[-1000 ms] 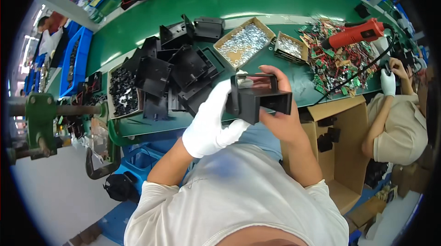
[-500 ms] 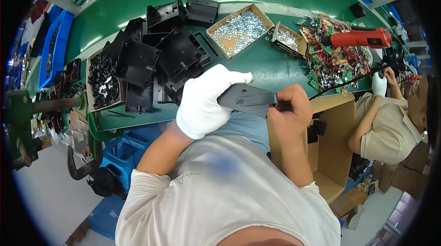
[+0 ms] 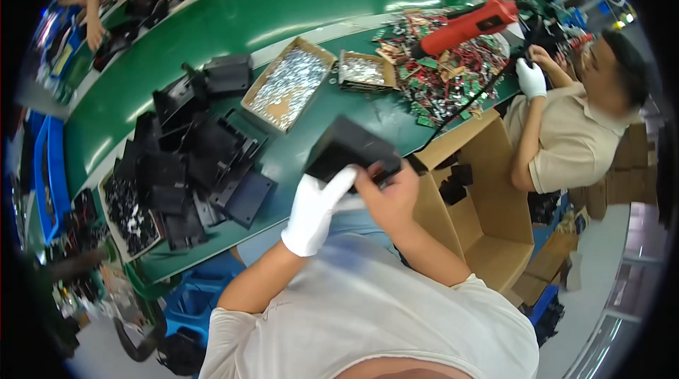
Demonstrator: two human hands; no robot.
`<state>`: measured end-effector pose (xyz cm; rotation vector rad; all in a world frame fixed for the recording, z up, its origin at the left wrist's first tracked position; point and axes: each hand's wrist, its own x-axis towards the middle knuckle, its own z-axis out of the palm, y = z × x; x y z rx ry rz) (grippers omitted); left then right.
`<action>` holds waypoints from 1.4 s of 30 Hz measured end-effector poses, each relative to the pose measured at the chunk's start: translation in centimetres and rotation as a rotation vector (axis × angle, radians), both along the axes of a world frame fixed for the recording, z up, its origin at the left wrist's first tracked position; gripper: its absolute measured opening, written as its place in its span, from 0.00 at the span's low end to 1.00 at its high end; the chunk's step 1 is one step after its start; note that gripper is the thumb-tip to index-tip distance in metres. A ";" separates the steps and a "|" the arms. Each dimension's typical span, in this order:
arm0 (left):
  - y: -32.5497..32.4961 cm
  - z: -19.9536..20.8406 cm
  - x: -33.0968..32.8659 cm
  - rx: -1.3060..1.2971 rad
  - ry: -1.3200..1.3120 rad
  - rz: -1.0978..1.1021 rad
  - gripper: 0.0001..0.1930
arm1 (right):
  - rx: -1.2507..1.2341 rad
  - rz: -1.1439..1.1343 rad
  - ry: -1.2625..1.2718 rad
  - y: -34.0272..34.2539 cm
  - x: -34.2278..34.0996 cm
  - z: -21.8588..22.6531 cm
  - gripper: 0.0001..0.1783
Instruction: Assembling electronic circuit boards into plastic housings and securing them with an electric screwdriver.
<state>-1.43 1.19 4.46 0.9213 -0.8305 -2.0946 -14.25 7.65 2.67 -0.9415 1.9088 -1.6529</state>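
A black plastic housing [image 3: 353, 145], box-shaped and somewhat blurred, is held over the near edge of the green table. My left hand [image 3: 318, 205], in a white glove, grips its near left side with the thumb on top. On its near right side my bare right hand [image 3: 392, 195] has its fingers closed on the same housing; the fingertips are partly hidden. Left of my hands lies a heap of similar black housings [image 3: 205, 145], stacked at different angles.
Beyond my hands stand a cardboard tray [image 3: 244, 106] of small metal pieces and a smaller box [image 3: 389, 85] of them. A red power screwdriver [image 3: 467, 29] rests over wired circuit boards [image 3: 460, 71]. An open carton [image 3: 495, 195] stands at my right, near a seated co-worker [image 3: 566, 131].
The housing has been turned, so its box-like body now faces up and away. Both hands have regripped it nearer my body. The view has swung to the right.
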 end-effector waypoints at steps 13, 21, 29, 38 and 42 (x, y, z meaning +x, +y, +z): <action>-2.0 -3.8 -0.6 0.043 -0.141 -0.193 0.18 | 0.359 -0.148 0.353 3.6 -20.1 -0.3 0.08; -1.5 -5.5 -1.0 -0.055 -0.184 -0.043 0.19 | 0.709 0.164 0.663 2.1 -20.6 -0.2 0.08; -2.2 -5.8 -0.6 0.026 -0.138 -0.146 0.17 | 0.140 0.060 -0.555 4.0 -22.9 0.2 0.13; -2.4 -6.5 0.1 0.019 -0.058 -0.185 0.17 | -0.149 0.240 -0.988 2.3 -20.9 -1.1 0.10; -2.0 -6.6 0.3 -0.012 -0.036 -0.160 0.17 | -0.436 0.112 -0.835 2.7 -21.7 -0.5 0.09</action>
